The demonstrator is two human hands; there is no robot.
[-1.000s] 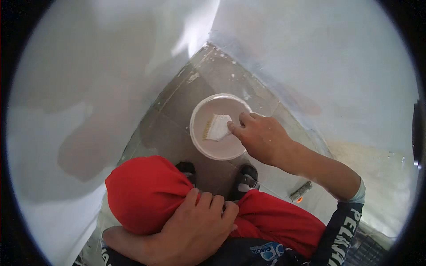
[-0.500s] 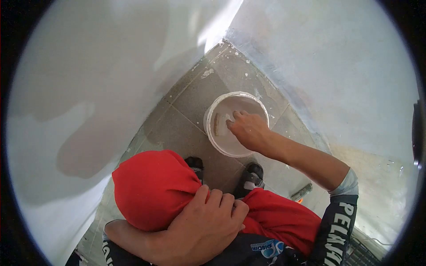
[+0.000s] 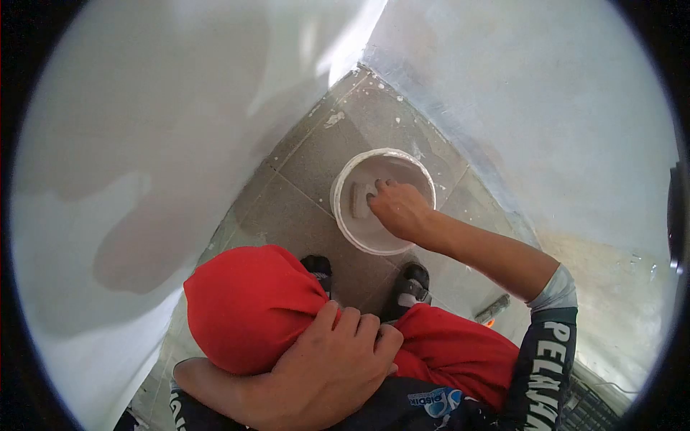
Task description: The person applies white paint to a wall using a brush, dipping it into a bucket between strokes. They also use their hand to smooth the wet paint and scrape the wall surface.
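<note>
A white paint bucket [image 3: 343, 219] stands on the grey tiled floor in the corner between two walls. My right hand [image 3: 399, 210] reaches down into it and grips a paint brush [image 3: 359, 200] whose bristle end is sunk in the pale paint. My left hand [image 3: 327, 370] rests lower in view, fingers closed over the red trouser cloth [image 3: 244, 305] on my bent knee. My two dark shoes [image 3: 407, 286] show just below the bucket.
White painted walls [image 3: 122, 144] close in on the left and right, meeting at a corner above the bucket. Paint splashes dot the floor tiles [image 3: 309, 165]. A small grey roller-like tool [image 3: 492, 308] lies on the floor to the right of my shoes.
The view shifted so the bucket sits further right. My right hand pushed the brush from lying flat above the paint down into it; the brush looks more covered now. The left hand stayed put.
</note>
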